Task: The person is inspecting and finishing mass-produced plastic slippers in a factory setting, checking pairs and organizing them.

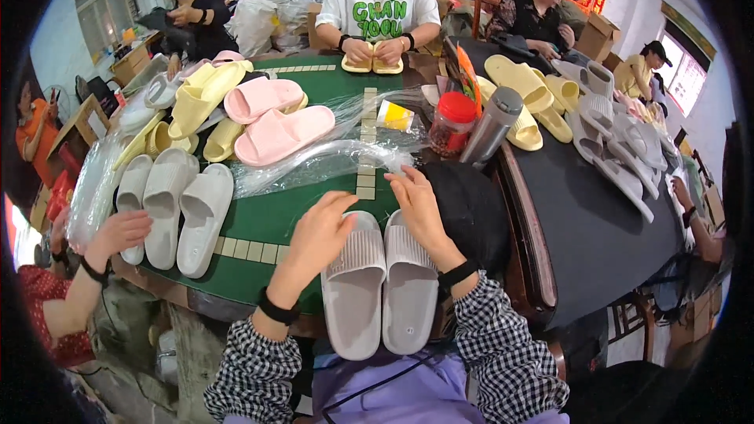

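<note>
A pair of grey slide sandals stands side by side at the table's near edge, heels toward me: the left slide (352, 306) and the right slide (410, 310), each with a ribbed strap. My left hand (320, 232) hovers by the left slide's toe, fingers loosely extended and holding nothing. Just beyond the right slide, my right hand (420, 204) reaches forward with its fingers stretched out. Its fingertips are close to the end of a crumpled clear plastic bag (338, 161); I cannot tell whether they touch it.
Several grey slides (206, 220) stand at left beside a co-worker's hand (122, 234). Pink slides (284, 135) and yellow slides (200, 98) are piled beyond. A red-lidded jar (452, 124), a steel flask (495, 126) and a black cloth item (463, 216) stand at right. Opposite, another person holds yellow slides (372, 63).
</note>
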The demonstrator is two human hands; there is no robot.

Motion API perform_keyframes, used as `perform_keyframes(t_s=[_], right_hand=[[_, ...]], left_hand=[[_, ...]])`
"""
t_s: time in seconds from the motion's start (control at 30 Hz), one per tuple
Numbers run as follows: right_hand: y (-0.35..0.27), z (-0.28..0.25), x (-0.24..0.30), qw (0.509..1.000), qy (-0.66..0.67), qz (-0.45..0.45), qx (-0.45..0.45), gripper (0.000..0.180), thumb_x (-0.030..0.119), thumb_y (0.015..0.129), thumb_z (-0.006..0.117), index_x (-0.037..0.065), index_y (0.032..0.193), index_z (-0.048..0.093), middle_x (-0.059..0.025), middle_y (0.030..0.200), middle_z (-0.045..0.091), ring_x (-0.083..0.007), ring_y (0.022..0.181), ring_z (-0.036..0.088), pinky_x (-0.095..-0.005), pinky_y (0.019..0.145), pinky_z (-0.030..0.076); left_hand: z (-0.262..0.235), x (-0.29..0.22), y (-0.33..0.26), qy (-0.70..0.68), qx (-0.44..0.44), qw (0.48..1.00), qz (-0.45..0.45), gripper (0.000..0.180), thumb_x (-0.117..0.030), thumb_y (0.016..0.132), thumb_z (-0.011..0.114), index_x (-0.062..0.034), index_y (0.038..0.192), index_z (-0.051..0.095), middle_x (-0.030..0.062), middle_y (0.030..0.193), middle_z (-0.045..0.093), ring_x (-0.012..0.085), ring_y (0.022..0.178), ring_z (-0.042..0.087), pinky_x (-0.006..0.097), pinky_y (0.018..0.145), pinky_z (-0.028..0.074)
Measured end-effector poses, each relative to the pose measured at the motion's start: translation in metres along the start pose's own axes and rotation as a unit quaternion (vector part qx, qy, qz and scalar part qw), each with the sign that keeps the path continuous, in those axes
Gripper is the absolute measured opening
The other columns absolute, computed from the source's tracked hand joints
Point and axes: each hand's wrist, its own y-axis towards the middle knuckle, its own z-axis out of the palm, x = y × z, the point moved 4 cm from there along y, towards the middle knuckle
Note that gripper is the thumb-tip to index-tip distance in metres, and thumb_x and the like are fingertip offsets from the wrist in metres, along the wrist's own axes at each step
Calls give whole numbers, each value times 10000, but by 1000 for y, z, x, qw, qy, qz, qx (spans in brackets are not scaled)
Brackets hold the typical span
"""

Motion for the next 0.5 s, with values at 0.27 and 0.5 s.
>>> perform_keyframes(t_s=[0.27,0.5], right_hand=[[-12,-22,40,942,307,97,96,384,299,1059,415,55,1233,655,-80,1182,629,-129,911,583,-268,770,462],[-24,-70,36,778,575,250,31,400,369,1066,399,19,1059,592,-1,732,525,-82,639,452,-209,586,378]], left_hand=[[39,3,19,-169,-18,984,58,340,-46,884,626,-9,1219,579,158,1170,611,279,828,666,362,738,544],[-17,3,-23,-100,-56,993,39,81,-25,869,663,23,933,644,105,890,652,194,753,626,301,649,494]])
